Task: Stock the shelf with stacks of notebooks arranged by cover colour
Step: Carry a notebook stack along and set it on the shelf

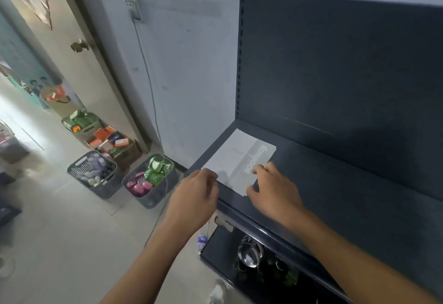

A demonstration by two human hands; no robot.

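Our right hand [273, 188] pinches the pale notebook [239, 157] at its near corner, fingers bent on top. Our left hand [196, 191] curls at its left edge, grip unclear. The notebook lies mid-frame on the dark shelf [347, 183].

A pale grey-and-white paper notebook [237, 157] lies flat at the left end of the dark grey metal shelf [335, 183]. The left grip [196, 191], a bare hand, is at the notebook's near left corner with its fingers curled; blur hides whether it holds the cover. The right grip [273, 186] holds the near right corner, fingers on top and thumb at the edge. On the pale tiled floor [72, 243] to the left stands a grey slotted plastic basket [153, 198] of green and pink packets.
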